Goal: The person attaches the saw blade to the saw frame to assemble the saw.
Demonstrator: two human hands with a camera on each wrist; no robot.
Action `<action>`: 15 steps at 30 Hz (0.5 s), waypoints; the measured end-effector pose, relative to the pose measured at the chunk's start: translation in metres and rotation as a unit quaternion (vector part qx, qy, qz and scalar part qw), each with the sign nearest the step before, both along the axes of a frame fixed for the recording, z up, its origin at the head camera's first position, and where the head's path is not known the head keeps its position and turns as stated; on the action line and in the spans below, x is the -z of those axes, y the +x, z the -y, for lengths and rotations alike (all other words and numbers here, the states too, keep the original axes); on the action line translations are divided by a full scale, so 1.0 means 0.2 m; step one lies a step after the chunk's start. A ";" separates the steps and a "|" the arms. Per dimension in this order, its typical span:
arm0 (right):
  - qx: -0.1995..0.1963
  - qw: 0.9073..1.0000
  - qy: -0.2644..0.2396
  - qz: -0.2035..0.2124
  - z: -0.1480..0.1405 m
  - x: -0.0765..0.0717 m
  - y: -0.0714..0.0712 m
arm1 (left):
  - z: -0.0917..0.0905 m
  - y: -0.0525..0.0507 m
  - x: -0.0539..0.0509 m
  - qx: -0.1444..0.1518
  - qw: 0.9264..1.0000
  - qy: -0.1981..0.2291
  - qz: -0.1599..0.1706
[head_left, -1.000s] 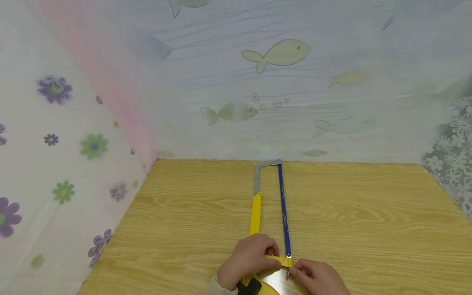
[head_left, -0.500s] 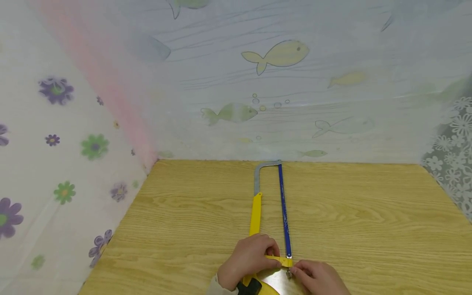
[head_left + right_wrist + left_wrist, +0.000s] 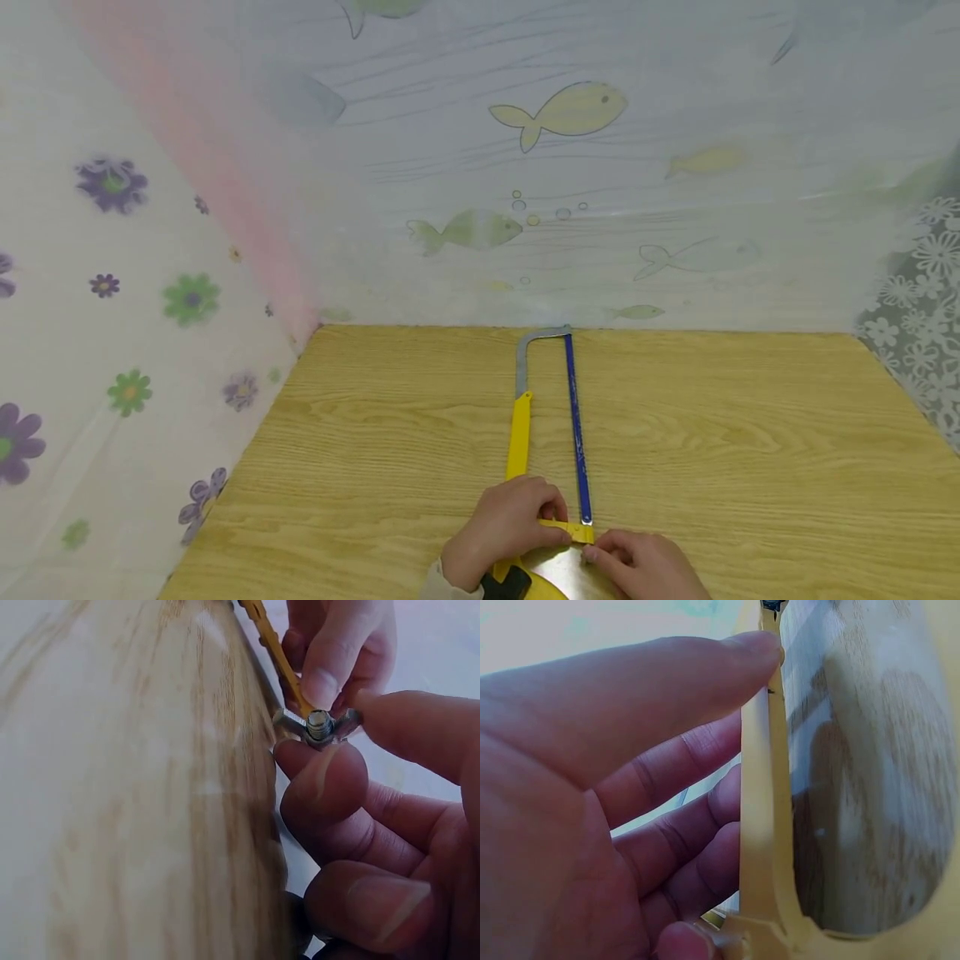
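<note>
A hacksaw lies on the table with its grey front bow pointing away and its blue blade on the right. My left hand holds the yellow cross-piece at the near end, thumb on one side and curled fingers on the other; the left wrist view shows this yellow bar close up. At that same end, my right hand pinches a metal wing nut on its threaded bolt. One fingertip meets a wing and another finger lies beneath. In the head view the fingertips mostly hide the nut.
The wood-grain table extends around the saw, its far edge meeting a fish-print curtain. A flower-print curtain hangs at the left. The saw's tip reaches close to the back edge.
My right fingertips have shifted slightly left over the wing nut, which showed more plainly before. My left hand and the hacksaw have stayed essentially in place.
</note>
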State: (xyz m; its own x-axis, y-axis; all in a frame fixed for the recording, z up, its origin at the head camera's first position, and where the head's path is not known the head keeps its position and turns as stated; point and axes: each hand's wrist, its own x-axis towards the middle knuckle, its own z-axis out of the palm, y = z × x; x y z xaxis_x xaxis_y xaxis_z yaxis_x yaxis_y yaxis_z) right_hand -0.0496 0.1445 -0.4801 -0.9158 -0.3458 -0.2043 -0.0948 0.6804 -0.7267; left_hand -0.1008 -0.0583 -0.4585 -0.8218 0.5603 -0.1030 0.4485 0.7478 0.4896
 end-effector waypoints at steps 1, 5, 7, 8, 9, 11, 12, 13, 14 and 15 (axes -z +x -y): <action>-0.004 1.000 -0.002 -0.005 0.00 0.00 0.00 | 0.00 0.00 0.00 0.001 1.000 0.000 0.000; -0.019 1.000 -0.008 -0.020 -0.01 0.01 0.00 | 0.00 0.00 0.00 0.000 1.000 0.001 0.002; -0.021 1.000 -0.007 -0.021 -0.01 0.01 0.00 | 0.00 0.00 0.00 0.000 1.000 0.001 0.001; -0.021 1.000 -0.007 -0.020 -0.01 0.00 0.00 | 0.00 0.00 0.00 0.000 1.000 0.000 0.001; -0.021 1.000 -0.007 -0.021 -0.01 0.00 -0.01 | 0.00 0.00 0.01 0.001 1.000 0.000 0.001; -0.021 0.999 -0.006 -0.024 -0.01 0.00 -0.01 | 0.00 0.00 0.01 0.002 1.000 -0.001 0.002; -0.020 0.999 -0.006 -0.025 -0.01 0.01 -0.01 | 0.00 0.00 0.01 0.002 1.000 -0.002 0.001; -0.019 0.999 -0.006 -0.026 -0.01 0.01 -0.01 | 0.00 0.00 0.01 0.003 1.000 -0.003 0.000; -0.017 0.999 -0.006 -0.027 -0.01 0.01 -0.01 | 0.00 0.00 0.01 0.003 1.000 -0.003 0.000; -0.013 1.000 -0.006 -0.025 -0.01 0.01 -0.01 | 0.00 0.00 0.01 0.003 1.000 -0.003 -0.001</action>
State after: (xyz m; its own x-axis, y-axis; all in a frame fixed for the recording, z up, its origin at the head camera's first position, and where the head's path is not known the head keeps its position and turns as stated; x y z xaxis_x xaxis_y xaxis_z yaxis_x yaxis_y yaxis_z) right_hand -0.0513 0.1474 -0.4819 -0.9151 -0.3722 -0.1548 -0.1487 0.6686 -0.7286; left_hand -0.1016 -0.0576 -0.4608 -0.8185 0.5648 -0.1051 0.4539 0.7480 0.4842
